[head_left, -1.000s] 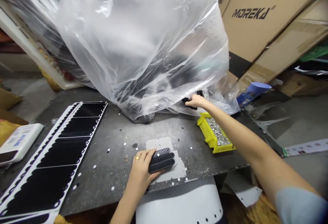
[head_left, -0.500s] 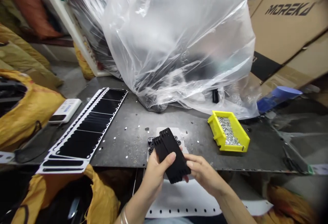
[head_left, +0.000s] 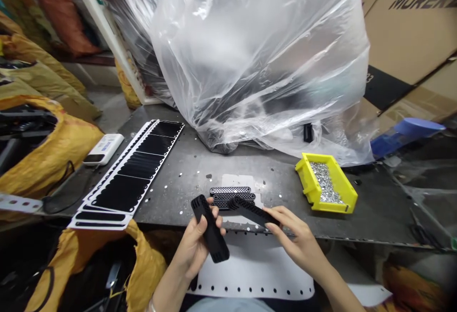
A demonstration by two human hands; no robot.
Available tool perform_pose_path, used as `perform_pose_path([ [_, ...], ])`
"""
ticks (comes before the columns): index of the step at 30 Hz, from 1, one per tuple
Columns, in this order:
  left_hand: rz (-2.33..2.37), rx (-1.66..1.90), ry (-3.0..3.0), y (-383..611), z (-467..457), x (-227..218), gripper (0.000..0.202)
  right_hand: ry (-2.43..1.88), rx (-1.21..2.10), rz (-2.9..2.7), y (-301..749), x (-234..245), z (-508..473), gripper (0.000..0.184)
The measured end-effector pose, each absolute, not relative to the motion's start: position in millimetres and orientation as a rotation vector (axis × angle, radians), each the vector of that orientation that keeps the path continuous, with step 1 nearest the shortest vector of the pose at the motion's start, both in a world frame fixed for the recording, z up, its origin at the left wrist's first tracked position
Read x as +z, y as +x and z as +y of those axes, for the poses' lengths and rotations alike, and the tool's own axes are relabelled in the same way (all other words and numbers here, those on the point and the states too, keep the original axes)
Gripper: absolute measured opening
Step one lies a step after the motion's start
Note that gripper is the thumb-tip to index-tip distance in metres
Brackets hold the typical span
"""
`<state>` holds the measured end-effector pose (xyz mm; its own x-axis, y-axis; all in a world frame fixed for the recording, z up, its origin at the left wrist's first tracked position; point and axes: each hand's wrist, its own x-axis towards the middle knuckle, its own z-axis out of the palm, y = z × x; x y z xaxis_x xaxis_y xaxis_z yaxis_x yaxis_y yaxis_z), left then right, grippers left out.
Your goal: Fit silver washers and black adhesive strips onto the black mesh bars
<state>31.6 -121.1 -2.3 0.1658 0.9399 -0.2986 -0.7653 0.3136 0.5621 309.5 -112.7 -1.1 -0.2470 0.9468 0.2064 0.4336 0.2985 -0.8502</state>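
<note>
The left hand [head_left: 194, 243] is curling around a black slotted block [head_left: 213, 236], its thumb pressing the upper face and its fingers wrapping the right side, just over the near edge of the worktop [head_left: 174, 183]. The right hand [head_left: 296, 238] is closing narrowly on the near end of a black perforated bar [head_left: 252, 211], which is slanting away to the left above the same edge; whether its far end is touching anything is hard to tell. Just beyond, more black bars [head_left: 230, 190] are lying side by side on a pale sheet [head_left: 237, 179] close to the middle of the near edge. To the right, a yellow bin [head_left: 332, 208] is standing near that edge, holding small shiny metal pieces [head_left: 324, 181]. Toward the left edge, black-and-white sheets [head_left: 134, 179] are lying at a slant, with a white device [head_left: 103, 149] resting beside them. A large clear plastic bag [head_left: 257, 55] is bulging over the far edge.
</note>
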Motion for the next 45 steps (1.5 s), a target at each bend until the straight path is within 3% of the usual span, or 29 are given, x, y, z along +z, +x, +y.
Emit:
perform_pose_path([
  [3, 0.774, 1.286, 0.3, 27, -123, 1, 0.045, -1.267, 1.148, -1.575, 300, -7, -116, 0.03],
  [7, 0.876, 1.275, 0.303, 16, -124, 5, 0.049, -1.035, 1.633, -1.069, 285, -11, -123, 0.069],
  [10, 1.002, 1.243, 0.377, 4, -121, 7, 0.059, -1.046, 1.589, -0.968, 280, -9, -119, 0.085],
  [14, 1.226, 1.125, 0.624, -8, -114, 10, 0.065, -1.097, 1.438, -1.041, 275, -5, -110, 0.071],
  [19, 1.345, 1.103, 0.851, -6, -107, 5, 0.072, -1.011, 1.404, -1.292, 248, -10, -107, 0.071],
  [27, 1.623, 1.073, 1.022, -25, -114, -4, 0.057, -1.156, 0.861, -1.614, 287, -45, -120, 0.017],
  [34, 1.612, 1.113, 1.345, -8, -113, 15, 0.035, -1.2, 0.48, -1.854, 272, -49, -108, 0.016],
  [45, 1.507, 1.077, 1.652, -2, -99, 21, 0.035, -1.333, 0.235, -2.047, 255, 3, -55, 0.014],
])
